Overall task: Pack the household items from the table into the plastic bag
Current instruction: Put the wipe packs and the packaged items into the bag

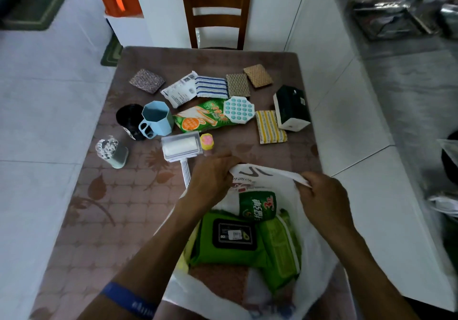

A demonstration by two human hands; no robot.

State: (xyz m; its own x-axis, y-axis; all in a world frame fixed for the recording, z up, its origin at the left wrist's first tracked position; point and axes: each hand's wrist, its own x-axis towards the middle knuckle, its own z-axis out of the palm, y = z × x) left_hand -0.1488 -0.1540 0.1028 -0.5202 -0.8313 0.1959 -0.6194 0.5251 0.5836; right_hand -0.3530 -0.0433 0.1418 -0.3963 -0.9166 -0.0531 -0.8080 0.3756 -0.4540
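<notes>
Packing is under way but well short of done, judging by how much sits outside the plastic bag (314, 257). That bag lies open at the near edge of the worktop (104, 220), its mouth spread toward the person, and it holds only a few things: a green wet-wipes pack (230, 243) with a dark flap, a second green pack (282, 250) beside it, and a smaller green pouch (257, 205) resting above them.

Both hands are at the bag's far rim. The left hand (213, 173) pinches the rim with curled fingers, and the right hand (319, 191) grips the rim's other end, so the opening is stretched between them; neither holds an item.

Left on the worktop, from bulkier to slighter: a dark green tissue box (292, 106) at the right, a green glove packet (200, 119) in the middle, a blue cup (156, 119) touching a black cup (128, 119), a white lint roller (181, 146) just beside the left hand, a white sachet pack (178, 91), a blue-striped cloth (212, 86), a yellow-striped scourer (270, 126), three patterned pads (238, 84) along the far side, a cotton-swab holder (111, 152), a teal dotted octagonal piece (238, 109), and a small pink-and-yellow item (207, 141) that I cannot identify.

Roughly a quarter of the load looks packed; the bulk remains.
</notes>
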